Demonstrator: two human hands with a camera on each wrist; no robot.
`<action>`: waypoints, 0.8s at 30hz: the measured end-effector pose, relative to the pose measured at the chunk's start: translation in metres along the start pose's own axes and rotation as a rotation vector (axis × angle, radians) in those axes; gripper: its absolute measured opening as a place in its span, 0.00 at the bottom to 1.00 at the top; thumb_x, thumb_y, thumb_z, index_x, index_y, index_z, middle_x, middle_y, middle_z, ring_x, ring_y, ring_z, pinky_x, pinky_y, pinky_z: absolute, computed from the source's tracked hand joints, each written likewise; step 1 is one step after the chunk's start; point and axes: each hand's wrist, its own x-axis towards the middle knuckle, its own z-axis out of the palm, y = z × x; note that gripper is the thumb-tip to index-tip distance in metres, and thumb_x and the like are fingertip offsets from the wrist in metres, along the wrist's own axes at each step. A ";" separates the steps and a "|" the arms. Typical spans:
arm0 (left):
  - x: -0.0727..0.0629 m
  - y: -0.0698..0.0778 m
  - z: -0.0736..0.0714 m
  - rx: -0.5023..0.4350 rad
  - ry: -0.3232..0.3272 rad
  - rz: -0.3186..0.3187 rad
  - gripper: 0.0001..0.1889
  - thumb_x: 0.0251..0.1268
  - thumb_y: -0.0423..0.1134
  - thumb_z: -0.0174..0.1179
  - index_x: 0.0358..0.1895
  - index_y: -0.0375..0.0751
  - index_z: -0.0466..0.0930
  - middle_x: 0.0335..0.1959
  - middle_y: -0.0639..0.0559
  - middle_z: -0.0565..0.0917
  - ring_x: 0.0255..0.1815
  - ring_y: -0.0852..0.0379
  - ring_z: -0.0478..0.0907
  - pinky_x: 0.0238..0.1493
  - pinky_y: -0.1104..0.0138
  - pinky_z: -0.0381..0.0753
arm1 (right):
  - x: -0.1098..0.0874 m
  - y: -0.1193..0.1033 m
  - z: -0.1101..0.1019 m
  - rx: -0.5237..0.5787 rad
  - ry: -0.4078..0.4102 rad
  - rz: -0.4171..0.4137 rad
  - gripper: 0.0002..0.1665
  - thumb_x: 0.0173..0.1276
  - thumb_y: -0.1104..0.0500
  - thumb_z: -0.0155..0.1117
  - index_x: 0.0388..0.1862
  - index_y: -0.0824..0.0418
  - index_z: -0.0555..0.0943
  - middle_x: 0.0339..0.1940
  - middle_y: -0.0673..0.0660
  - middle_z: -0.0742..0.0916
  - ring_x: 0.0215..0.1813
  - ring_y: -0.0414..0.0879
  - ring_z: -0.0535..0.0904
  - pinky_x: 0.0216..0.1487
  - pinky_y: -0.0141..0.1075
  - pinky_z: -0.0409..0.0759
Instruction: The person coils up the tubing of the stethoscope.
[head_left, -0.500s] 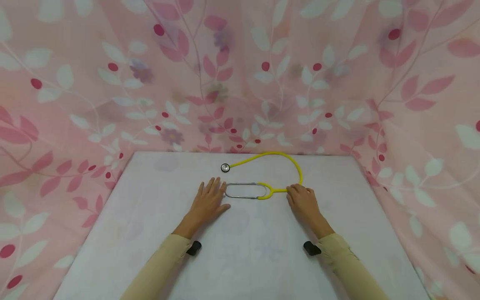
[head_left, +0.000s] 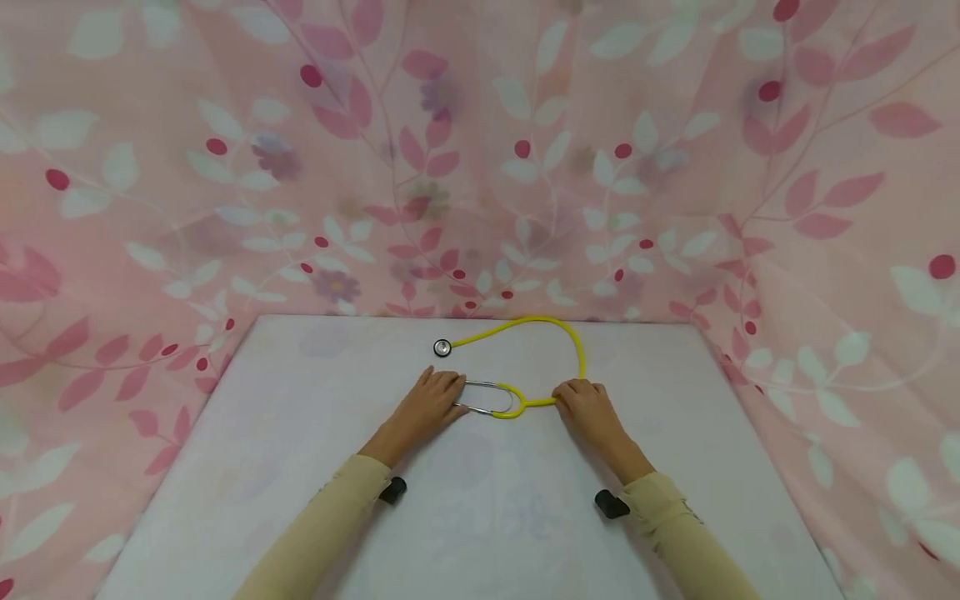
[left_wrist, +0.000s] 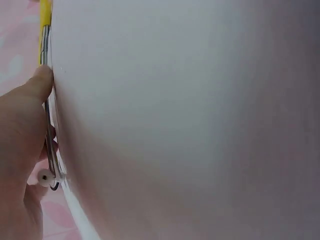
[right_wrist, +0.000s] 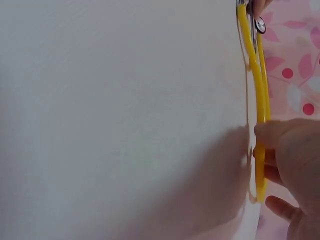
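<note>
A yellow stethoscope (head_left: 537, 402) is stretched between both hands over the white table. My left hand (head_left: 426, 410) grips its metal ear tubes (left_wrist: 46, 47), thumb on the near side and fingertips behind them. A pale ear tip (left_wrist: 45, 177) sticks out past that hand. My right hand (head_left: 592, 417) pinches the yellow tubing (right_wrist: 259, 100) to the right of the fork, with the thumb on one side and the fingers curled on the other. From there the tubing loops back to the round chest piece (head_left: 442, 348), which lies beyond the left hand.
The white tabletop (head_left: 480, 517) reaches back to a pink curtain with a leaf pattern (head_left: 480, 167), which also hangs at both sides. The tubing loop lies close to the table's back edge. A small black device (head_left: 612, 504) sits at each wrist by the beige sleeves.
My left hand has gone from lying flat with spread fingers beside the ear tubes to gripping them. The fork has shifted slightly left and nearer. The right hand keeps its hold; the head view has tilted.
</note>
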 end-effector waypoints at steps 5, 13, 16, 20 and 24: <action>-0.003 -0.002 -0.002 -0.035 0.046 0.041 0.29 0.72 0.54 0.54 0.66 0.37 0.73 0.50 0.45 0.76 0.53 0.50 0.75 0.67 0.57 0.72 | -0.004 0.001 0.002 0.016 -0.004 0.011 0.06 0.67 0.60 0.65 0.42 0.57 0.82 0.40 0.54 0.86 0.49 0.52 0.82 0.54 0.53 0.74; -0.011 0.002 -0.009 -0.119 0.046 0.080 0.24 0.71 0.51 0.57 0.62 0.38 0.75 0.43 0.47 0.72 0.37 0.56 0.70 0.44 0.66 0.78 | -0.010 0.014 -0.007 -0.017 -0.056 -0.052 0.11 0.65 0.60 0.69 0.46 0.57 0.85 0.39 0.52 0.86 0.49 0.51 0.82 0.55 0.53 0.75; -0.014 0.002 -0.010 -0.144 0.068 0.105 0.23 0.72 0.48 0.57 0.62 0.37 0.75 0.43 0.47 0.72 0.38 0.57 0.71 0.52 0.63 0.81 | -0.011 0.024 -0.014 0.013 -0.037 -0.100 0.11 0.61 0.65 0.71 0.42 0.57 0.86 0.40 0.53 0.86 0.49 0.53 0.82 0.53 0.53 0.75; -0.022 -0.002 -0.012 -0.187 0.108 0.175 0.25 0.71 0.40 0.59 0.66 0.32 0.71 0.46 0.45 0.72 0.42 0.56 0.71 0.52 0.63 0.80 | -0.007 0.035 -0.024 0.060 0.051 -0.129 0.13 0.55 0.69 0.74 0.39 0.59 0.85 0.39 0.54 0.86 0.47 0.53 0.82 0.52 0.53 0.74; -0.029 -0.005 -0.015 -0.227 0.136 0.234 0.27 0.67 0.34 0.62 0.67 0.29 0.69 0.46 0.43 0.73 0.42 0.54 0.72 0.45 0.65 0.78 | -0.002 0.039 -0.030 0.102 0.123 -0.149 0.17 0.52 0.68 0.76 0.42 0.61 0.85 0.41 0.56 0.88 0.46 0.53 0.84 0.52 0.52 0.75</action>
